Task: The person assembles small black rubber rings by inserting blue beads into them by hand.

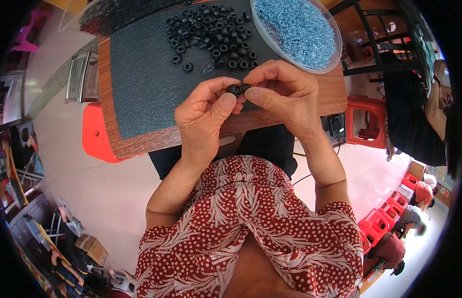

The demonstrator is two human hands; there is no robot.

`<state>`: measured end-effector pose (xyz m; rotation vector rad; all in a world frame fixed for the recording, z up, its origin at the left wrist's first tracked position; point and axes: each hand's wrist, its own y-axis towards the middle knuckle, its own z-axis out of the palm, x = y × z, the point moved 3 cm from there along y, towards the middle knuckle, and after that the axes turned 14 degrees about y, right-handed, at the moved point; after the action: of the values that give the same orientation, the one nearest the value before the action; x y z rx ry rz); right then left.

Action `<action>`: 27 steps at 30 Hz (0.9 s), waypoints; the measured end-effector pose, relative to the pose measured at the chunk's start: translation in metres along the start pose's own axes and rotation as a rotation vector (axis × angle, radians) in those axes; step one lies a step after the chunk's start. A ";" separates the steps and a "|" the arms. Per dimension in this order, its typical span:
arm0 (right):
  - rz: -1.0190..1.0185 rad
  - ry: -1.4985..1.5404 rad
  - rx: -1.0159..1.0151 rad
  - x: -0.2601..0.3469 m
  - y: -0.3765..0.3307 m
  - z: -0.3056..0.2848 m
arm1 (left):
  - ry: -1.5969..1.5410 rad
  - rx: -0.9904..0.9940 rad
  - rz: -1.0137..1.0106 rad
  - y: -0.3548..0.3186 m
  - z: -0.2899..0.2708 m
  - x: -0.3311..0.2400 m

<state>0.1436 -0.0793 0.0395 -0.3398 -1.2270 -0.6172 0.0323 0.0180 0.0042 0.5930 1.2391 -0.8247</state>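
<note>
Above the near edge of the table, my two hands meet fingertip to fingertip. My left hand pinches a rounded black plastic piece between thumb and fingers. Against it, my right hand grips a smaller black piece with thumb and forefinger. The two pieces touch or nearly touch; the fingers hide part of both. Just beyond lies a loose pile of hollow round black pieces on a dark grey mat. A few small metal springs rest at the pile's near side.
A round clear tub full of small bluish, shiny metal bits stands at the table's far right. A black tray sits at the far left. Red stools flank the wooden table. Other people sit at the right and lower left.
</note>
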 end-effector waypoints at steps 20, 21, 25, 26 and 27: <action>-0.101 -0.235 0.072 -0.002 -0.005 -0.016 | 0.140 0.020 -0.060 -0.003 0.010 0.003; -0.096 -0.233 0.079 -0.002 -0.005 -0.015 | 0.179 0.010 -0.050 -0.004 0.010 0.003; -0.075 -0.215 0.081 -0.001 -0.007 -0.016 | 0.134 0.021 -0.083 -0.003 0.012 0.004; -0.074 -0.215 0.079 -0.003 -0.008 -0.016 | 0.126 0.030 -0.102 -0.003 0.012 0.005; -0.115 -0.226 0.073 -0.004 -0.010 -0.015 | 0.120 0.039 -0.123 -0.003 0.012 0.005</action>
<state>0.1483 -0.0947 0.0299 -0.2842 -1.4901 -0.6437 0.0376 0.0055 0.0020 0.6093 1.3818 -0.9282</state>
